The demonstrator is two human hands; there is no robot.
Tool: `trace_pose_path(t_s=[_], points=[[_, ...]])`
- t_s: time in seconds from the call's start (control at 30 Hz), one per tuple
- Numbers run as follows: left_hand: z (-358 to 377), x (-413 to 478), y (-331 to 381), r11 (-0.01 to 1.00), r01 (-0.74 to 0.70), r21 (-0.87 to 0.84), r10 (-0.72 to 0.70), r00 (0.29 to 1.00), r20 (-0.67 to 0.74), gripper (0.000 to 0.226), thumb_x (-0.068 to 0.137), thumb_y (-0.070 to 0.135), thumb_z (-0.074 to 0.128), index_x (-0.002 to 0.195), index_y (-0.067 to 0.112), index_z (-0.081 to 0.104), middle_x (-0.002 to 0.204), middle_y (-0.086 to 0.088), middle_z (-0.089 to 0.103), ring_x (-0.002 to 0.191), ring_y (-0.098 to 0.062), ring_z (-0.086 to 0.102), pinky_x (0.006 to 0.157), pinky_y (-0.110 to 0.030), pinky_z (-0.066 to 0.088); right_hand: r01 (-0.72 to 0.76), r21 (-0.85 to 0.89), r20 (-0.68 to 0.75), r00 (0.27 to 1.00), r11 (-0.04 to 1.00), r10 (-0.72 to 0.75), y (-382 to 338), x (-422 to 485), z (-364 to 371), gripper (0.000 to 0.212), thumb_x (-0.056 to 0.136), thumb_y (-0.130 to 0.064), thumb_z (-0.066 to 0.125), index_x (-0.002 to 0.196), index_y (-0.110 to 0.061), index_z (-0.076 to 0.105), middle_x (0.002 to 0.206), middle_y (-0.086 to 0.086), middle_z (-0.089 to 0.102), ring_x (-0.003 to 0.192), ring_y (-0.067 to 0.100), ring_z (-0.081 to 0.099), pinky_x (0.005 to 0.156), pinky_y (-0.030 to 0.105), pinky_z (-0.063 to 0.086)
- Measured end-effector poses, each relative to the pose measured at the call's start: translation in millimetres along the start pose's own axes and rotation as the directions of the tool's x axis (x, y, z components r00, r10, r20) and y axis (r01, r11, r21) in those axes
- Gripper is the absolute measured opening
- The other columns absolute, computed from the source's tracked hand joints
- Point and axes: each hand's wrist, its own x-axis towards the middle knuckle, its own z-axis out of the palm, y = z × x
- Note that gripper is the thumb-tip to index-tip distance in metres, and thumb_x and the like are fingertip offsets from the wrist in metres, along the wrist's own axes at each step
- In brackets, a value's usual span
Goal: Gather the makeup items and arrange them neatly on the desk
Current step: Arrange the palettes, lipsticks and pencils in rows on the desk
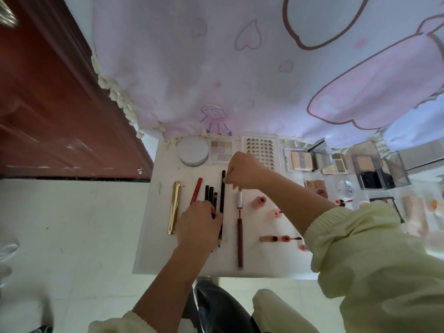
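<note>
I pinch the far tip of the long black pencil [223,203] with my right hand [241,170] while my left hand [199,222] presses its near end on the worktop [153,248]; it seems light, stiff, prone to rolling, best held near both ends.

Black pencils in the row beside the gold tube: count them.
4 black pencils: three short ones side by side right of the red pencil, one long one beyond them. The left hand may hide more.
</note>
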Motion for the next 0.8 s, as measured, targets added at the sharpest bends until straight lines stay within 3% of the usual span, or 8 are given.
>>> trace_pose_path(t_s=[0.13,0.3,0.43,0.57,0.7,0.8], points=[[7.6,2.5,3.6,0.999,-0.034,0.016,0.034,0.999,0.011,0.024,0.095,0.041,0.053,0.107,0.023,0.062,0.1,0.007,0.059,0.077,-0.003,0.052,0.069,-0.017,0.041,-0.068,-0.03,0.021,0.997,0.997,0.069,-10.1,8.0,11.4,0.01,0.081,-0.001,0.052,0.071,-0.004,0.053,0.061,0.008,0.063,0.048,0.013,0.058,0.045,0.019,0.046],[13.1,4.8,3.1,0.999,-0.032,0.027,0.031,0.999,0.033,0.024,0.093,0.039,0.054,0.105,0.021,0.063,0.097,0.007,0.06,0.081,-0.007,0.061,0.072,-0.019,0.049,-0.136,0.043,-0.027,0.99,0.99,0.137,-12.6,16.4,22.9,0.01,0.078,-0.005,0.054,0.069,-0.006,0.049,0.062,0.008,0.061,0.052,0.019,0.061,0.06,0.028,0.056],[13.2,5.9,2.4,0.999,-0.028,0.022,0.027,0.998,0.05,0.022,0.094,0.039,0.053,0.101,0.02,0.062,0.09,0.008,0.059,0.074,-0.006,0.057,0.065,-0.016,0.042,-0.159,0.128,-0.036,0.986,0.979,0.165,-12.7,17.5,24.7,0.021,0.077,-0.007,0.058,0.061,-0.008,0.045,0.054,0.006,0.056,0.052,0.02,0.06,0.049,0.022,0.046],[10.8,4.0,0.7,0.999,-0.039,-0.03,0.041,0.997,0.07,0.021,0.095,0.038,0.053,0.097,0.021,0.064,0.081,0.009,0.058,0.066,-0.004,0.053,0.053,-0.011,0.034,-0.164,0.196,-0.034,0.984,0.967,0.174,-13.9,11.5,15.2,0.025,0.082,-0.009,0.058,0.06,-0.006,0.048,0.052,0.005,0.057,0.04,0.012,0.055,0.041,0.018,0.044],[3.1,-0.4,-2.2,0.984,-0.068,-0.163,0.083,0.993,0.09,0.023,0.093,0.042,0.054,0.099,0.024,0.066,0.073,0.015,0.053,0.064,0.0,0.049,0.063,-0.014,0.037,-0.134,0.221,-0.051,0.988,0.966,0.148,-17.9,1.0,-11.2,0.021,0.083,-0.011,0.059,0.065,-0.001,0.056,0.064,0.009,0.066,0.042,0.012,0.056,0.045,0.022,0.047],[-7.0,-4.1,-7.5,0.955,-0.094,-0.282,0.119,0.99,0.074,0.027,0.092,0.048,0.055,0.094,0.025,0.07,0.069,0.015,0.056,0.062,0.0,0.052,0.062,-0.011,0.035,-0.121,0.328,-0.118,0.979,0.937,0.168,-15.7,-8.1,-29.2,0.018,0.082,-0.012,0.061,0.071,0.002,0.061,0.058,0.006,0.064,0.037,0.01,0.054,0.046,0.023,0.048]])
